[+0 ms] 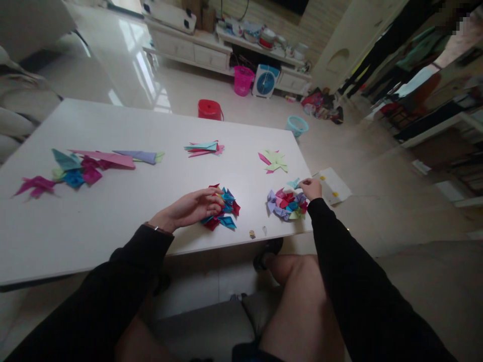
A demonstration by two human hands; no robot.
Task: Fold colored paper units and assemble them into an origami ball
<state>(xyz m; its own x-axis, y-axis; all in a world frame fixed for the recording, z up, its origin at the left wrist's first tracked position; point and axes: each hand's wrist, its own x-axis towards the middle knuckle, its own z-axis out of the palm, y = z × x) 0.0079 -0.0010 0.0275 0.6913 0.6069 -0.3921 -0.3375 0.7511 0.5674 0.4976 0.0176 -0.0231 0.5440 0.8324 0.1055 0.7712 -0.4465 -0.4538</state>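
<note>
My right hand (pixel 312 188) pinches a light blue folded-paper piece (pixel 293 184) at the right side of the white table (pixel 151 221). It is just above a heap of folded-paper figures (pixel 289 206) in lilac, pink, red, blue and green. My left hand (pixel 196 205) has its fingers loosely apart, with nothing visible in them. Under and beside its fingertips is a second heap of red and blue folded-paper figures (pixel 228 201), partly hidden by the hand. Whether the fingertips touch that heap, I cannot tell.
Behind the heaps lie a stack of flat folded papers (pixel 204 147) and light green folded pieces (pixel 276 160). Pink, purple and blue folded figures (pixel 83 171) spread along the left. Two small stickers (pixel 252 234) sit near the front edge. A red bucket (pixel 210 109) stands beyond the table.
</note>
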